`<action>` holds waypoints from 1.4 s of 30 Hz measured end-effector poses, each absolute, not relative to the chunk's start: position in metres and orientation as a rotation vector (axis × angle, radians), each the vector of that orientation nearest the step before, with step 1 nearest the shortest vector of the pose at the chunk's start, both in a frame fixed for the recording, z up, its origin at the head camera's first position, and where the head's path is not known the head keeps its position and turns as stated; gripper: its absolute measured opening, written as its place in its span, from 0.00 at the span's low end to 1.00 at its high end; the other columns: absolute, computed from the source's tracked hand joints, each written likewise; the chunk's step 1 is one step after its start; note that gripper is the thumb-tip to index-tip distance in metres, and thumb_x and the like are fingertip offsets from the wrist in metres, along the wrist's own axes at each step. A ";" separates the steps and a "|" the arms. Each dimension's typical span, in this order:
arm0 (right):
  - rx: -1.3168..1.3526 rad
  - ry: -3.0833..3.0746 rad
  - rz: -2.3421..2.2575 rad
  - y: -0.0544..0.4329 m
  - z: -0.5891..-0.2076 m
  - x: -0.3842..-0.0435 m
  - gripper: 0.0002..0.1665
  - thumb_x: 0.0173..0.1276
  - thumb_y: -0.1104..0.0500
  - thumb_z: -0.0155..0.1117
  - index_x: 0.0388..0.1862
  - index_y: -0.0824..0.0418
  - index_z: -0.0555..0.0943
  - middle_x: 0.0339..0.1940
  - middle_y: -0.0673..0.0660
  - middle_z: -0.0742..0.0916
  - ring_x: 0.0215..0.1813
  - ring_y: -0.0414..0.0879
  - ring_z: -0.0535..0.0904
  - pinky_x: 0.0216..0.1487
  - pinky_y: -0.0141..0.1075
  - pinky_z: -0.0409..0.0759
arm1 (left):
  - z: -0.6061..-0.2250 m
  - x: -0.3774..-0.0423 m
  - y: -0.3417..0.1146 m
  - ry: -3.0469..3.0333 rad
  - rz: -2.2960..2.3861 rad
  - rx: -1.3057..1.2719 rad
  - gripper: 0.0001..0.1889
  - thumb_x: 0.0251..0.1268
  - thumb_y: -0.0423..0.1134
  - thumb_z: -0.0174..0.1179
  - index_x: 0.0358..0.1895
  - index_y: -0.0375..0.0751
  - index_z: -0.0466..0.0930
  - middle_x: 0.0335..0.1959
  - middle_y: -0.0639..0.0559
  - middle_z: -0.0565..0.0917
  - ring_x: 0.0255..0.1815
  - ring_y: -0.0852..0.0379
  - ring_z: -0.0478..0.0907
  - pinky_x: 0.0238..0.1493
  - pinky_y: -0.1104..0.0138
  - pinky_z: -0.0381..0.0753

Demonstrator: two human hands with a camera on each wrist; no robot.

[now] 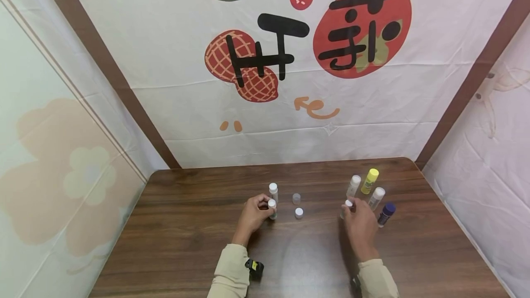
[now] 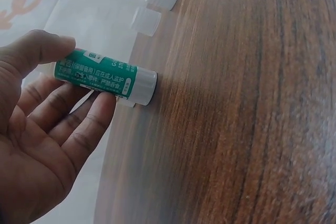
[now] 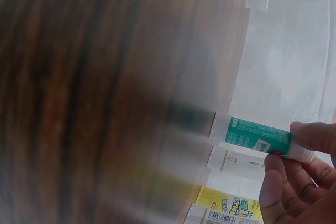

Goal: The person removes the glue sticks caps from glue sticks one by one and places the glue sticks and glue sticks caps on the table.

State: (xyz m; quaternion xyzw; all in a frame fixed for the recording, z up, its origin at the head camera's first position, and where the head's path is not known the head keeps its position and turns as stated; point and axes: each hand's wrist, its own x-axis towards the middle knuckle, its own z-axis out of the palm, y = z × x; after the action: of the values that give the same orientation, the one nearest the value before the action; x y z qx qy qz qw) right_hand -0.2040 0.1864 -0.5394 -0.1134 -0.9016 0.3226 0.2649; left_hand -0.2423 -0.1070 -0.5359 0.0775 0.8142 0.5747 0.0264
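Between its thumb and fingers my left hand (image 1: 251,217) holds an upright green glue stick (image 2: 100,74) with a white base. Right behind it stands a white-topped tube (image 1: 273,190). My right hand (image 1: 361,229) pinches the top of another green glue stick (image 3: 257,136), which is upright, its base close to the table. Around that hand stand a white glue stick (image 1: 354,186), a yellow glue stick (image 1: 370,181), a second white glue stick (image 1: 376,198) and a dark blue glue stick (image 1: 386,214). A translucent cap (image 1: 296,198) and a white cap (image 1: 299,213) lie between the hands.
All of this sits on a brown wood-grain table (image 1: 186,224). A printed white cloth (image 1: 256,128) hangs behind its far edge, with more cloth at both sides. A black device (image 1: 254,268) is worn at the left wrist.
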 end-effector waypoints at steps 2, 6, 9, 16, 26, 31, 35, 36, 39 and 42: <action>-0.311 -2.435 0.868 0.186 -0.540 -0.204 0.17 0.57 0.61 0.73 0.44 0.67 0.83 0.34 0.63 0.85 0.35 0.58 0.82 0.33 0.51 0.76 | -0.536 -0.242 -0.107 2.513 1.775 0.230 0.07 0.54 0.27 0.65 0.37 0.35 0.80 0.35 0.46 0.87 0.40 0.53 0.82 0.37 0.64 0.80; -0.320 -2.429 0.859 0.185 -0.540 -0.204 0.17 0.57 0.61 0.73 0.44 0.67 0.83 0.33 0.62 0.85 0.34 0.58 0.82 0.32 0.51 0.75 | -0.536 -0.242 -0.107 2.515 1.766 0.223 0.07 0.55 0.27 0.65 0.36 0.35 0.79 0.35 0.46 0.87 0.40 0.54 0.82 0.36 0.65 0.80; -0.313 -2.420 0.847 0.184 -0.540 -0.203 0.17 0.56 0.62 0.74 0.43 0.67 0.83 0.33 0.62 0.85 0.34 0.57 0.82 0.30 0.51 0.75 | -0.537 -0.243 -0.107 2.519 1.767 0.226 0.07 0.54 0.27 0.66 0.36 0.35 0.79 0.34 0.46 0.87 0.39 0.55 0.82 0.36 0.66 0.79; -0.304 -2.420 0.851 0.184 -0.541 -0.202 0.17 0.57 0.61 0.73 0.44 0.67 0.83 0.34 0.63 0.85 0.35 0.59 0.82 0.32 0.52 0.75 | -0.531 -0.239 -0.108 2.508 1.784 0.237 0.08 0.54 0.26 0.66 0.36 0.33 0.79 0.35 0.44 0.86 0.41 0.52 0.82 0.38 0.64 0.80; -0.300 -2.419 0.844 0.182 -0.540 -0.202 0.16 0.57 0.61 0.73 0.44 0.67 0.83 0.35 0.63 0.85 0.35 0.59 0.82 0.32 0.52 0.76 | -0.537 -0.242 -0.108 2.514 1.775 0.217 0.08 0.53 0.27 0.67 0.36 0.34 0.79 0.35 0.45 0.86 0.40 0.55 0.82 0.37 0.66 0.80; -0.269 -2.405 0.832 0.183 -0.539 -0.203 0.16 0.56 0.62 0.74 0.43 0.67 0.83 0.34 0.63 0.85 0.34 0.58 0.82 0.30 0.52 0.76 | -0.536 -0.243 -0.109 2.517 1.785 0.228 0.08 0.53 0.27 0.67 0.36 0.34 0.79 0.35 0.45 0.86 0.39 0.55 0.81 0.36 0.66 0.80; -0.257 -2.404 0.838 0.183 -0.539 -0.204 0.16 0.56 0.62 0.74 0.43 0.67 0.83 0.34 0.63 0.85 0.34 0.58 0.82 0.31 0.52 0.76 | -0.537 -0.244 -0.109 2.511 1.799 0.227 0.08 0.53 0.27 0.67 0.36 0.33 0.79 0.35 0.43 0.86 0.39 0.53 0.82 0.37 0.64 0.80; -0.253 -2.404 0.842 0.183 -0.539 -0.204 0.16 0.56 0.62 0.74 0.43 0.67 0.83 0.34 0.63 0.85 0.34 0.58 0.82 0.31 0.52 0.76 | -0.537 -0.244 -0.109 2.513 1.797 0.227 0.09 0.53 0.27 0.67 0.36 0.33 0.79 0.35 0.43 0.86 0.40 0.52 0.82 0.37 0.64 0.80; -0.244 -2.409 0.846 0.184 -0.537 -0.204 0.16 0.56 0.63 0.74 0.43 0.67 0.83 0.33 0.64 0.85 0.34 0.58 0.82 0.31 0.52 0.76 | -0.536 -0.243 -0.108 2.518 1.786 0.210 0.08 0.53 0.27 0.67 0.36 0.33 0.79 0.35 0.43 0.86 0.40 0.53 0.82 0.37 0.65 0.80; -0.254 -2.409 0.843 0.185 -0.536 -0.204 0.16 0.56 0.64 0.73 0.43 0.67 0.84 0.33 0.64 0.86 0.33 0.58 0.82 0.30 0.52 0.76 | -0.535 -0.243 -0.106 2.520 1.775 0.192 0.08 0.53 0.27 0.66 0.37 0.34 0.79 0.36 0.45 0.86 0.40 0.55 0.82 0.38 0.66 0.80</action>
State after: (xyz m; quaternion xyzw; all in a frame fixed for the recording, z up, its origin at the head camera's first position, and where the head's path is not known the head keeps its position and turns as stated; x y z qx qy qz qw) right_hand -0.2043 0.1855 -0.5363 -0.0949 -0.9004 0.3151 0.2845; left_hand -0.2427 -0.1058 -0.5353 0.0620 0.8156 0.5746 0.0267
